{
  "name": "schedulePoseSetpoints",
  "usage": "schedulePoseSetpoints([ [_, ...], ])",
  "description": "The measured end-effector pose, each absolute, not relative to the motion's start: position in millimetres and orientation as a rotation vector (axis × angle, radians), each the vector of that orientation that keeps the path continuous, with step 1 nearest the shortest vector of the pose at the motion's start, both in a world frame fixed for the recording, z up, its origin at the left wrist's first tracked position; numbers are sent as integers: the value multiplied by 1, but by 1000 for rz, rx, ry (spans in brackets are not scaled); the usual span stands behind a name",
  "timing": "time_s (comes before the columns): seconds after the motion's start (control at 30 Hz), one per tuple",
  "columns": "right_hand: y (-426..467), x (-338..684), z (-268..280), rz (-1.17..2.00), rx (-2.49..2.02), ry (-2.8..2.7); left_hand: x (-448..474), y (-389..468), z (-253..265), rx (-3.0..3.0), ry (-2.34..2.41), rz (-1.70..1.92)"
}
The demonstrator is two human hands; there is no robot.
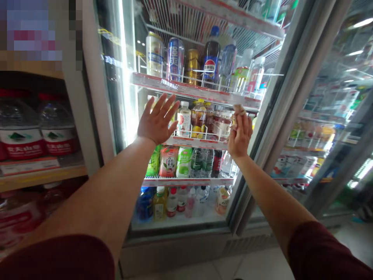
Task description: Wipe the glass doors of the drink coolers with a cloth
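Working, by the look of it, over the glass door [177, 234] of a drinks fridge. Pinching a crumpled pale wad [239, 110] in the right hand [240, 138], near the right side of the door and in front of it, fingers clamped together on the wad. Too blurred to tell cloth from paper. Holding the left hand [157, 122] open before the left part of the door, palm towards it, fingers spread apart and gripping nothing. Cannot tell a light touch on the door from a small gap.

For good contact, better to flatten the wad than bunch it: spread it beneath all the fingers, to spare the door marks from bare fingertips. Press evenly, in long overlapping strokes from the top of the door downwards. Follow closely along the metal frame [287, 105] at the door's right side, without snagging the wad there. Use the left hand only as a light brace on the door, or lift it clear to avoid fresh prints. Focus on the surface rather than through it: easy to be distracted by the cola bottle [210, 64] and the price rail [204, 92] behind the door. Check for smears against the reflected lettering [113, 61] at the door's left side.
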State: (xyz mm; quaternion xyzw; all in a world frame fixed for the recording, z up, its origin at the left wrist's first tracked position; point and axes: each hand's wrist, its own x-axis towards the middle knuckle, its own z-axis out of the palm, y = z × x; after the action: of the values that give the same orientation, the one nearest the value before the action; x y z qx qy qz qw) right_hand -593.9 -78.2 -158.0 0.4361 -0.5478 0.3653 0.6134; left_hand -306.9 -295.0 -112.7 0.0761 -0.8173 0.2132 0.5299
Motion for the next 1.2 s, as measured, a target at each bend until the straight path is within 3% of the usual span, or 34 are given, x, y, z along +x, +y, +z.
schedulePoseSetpoints([
  [0.1, -81, -590, -165, 855, 998, -1295, -307, -294, -112, 200, -1959, 505],
  [0.27, -73, -575, -197, 521, 1383, -1303, -309, -292, -112, 225, -1959, 507],
  [0.5, -78, -594, -173, 1001, 972, -1291, -308, -295, -113, 166, -1933, 516],
  [0.7, -75, -573, -204, 535, 1392, -1206, -308, -296, -114, 180, -1935, 544],
  [0.93, -88, -577, -185, 944, 964, -1353, -307, -296, -114, 151, -1918, 550],
  [1.13, -87, -548, -224, 490, 1453, -1432, -306, -293, -112, 175, -1931, 522],
  [1.2, -81, -556, -218, 507, 1434, -1481, -306, -292, -111, 186, -1946, 512],
])
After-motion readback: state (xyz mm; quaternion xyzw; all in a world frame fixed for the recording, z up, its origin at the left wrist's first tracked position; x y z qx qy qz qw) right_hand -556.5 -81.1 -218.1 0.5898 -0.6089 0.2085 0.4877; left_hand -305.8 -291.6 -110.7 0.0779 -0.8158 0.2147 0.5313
